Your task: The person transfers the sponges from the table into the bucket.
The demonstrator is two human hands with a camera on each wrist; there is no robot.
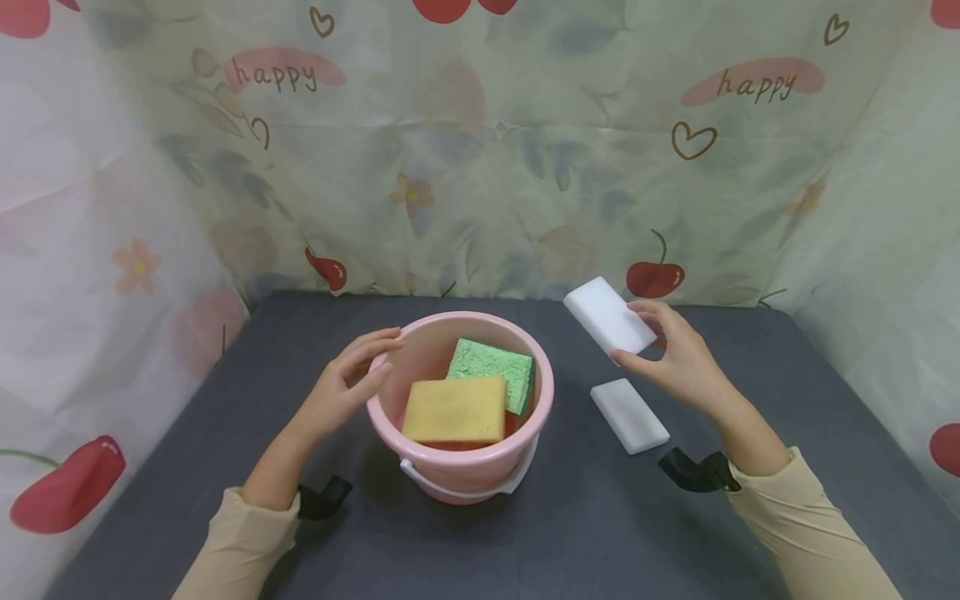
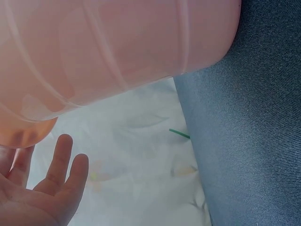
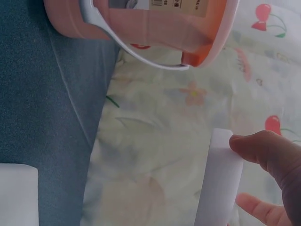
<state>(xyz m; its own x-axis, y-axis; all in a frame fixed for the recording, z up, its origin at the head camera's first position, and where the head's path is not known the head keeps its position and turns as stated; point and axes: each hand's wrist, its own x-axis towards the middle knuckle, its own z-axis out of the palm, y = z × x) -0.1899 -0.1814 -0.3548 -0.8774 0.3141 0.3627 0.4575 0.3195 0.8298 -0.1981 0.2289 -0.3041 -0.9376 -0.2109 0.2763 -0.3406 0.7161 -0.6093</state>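
Observation:
My right hand [image 1: 678,358] pinches a white sponge block [image 1: 609,317] between thumb and fingers, raised over the table on the right. In the right wrist view, the thumb lies on one edge of that block [image 3: 218,179]. A second white sponge block [image 1: 630,415] lies flat on the table below it. My left hand [image 1: 337,387] rests at the left rim of a pink bucket [image 1: 467,475], its fingers loosely extended; the left wrist view shows the fingers [image 2: 60,155] beside the rim. Inside the bucket are a yellow sponge [image 1: 455,410] and a green sponge [image 1: 491,367].
A white handle [image 1: 465,493] hangs down the bucket's front. The dark cloth-covered table [image 1: 570,533] ends at a patterned curtain [image 1: 502,208] behind, with more curtain at both sides. Black wrist mounts [image 1: 322,500] sit under both forearms.

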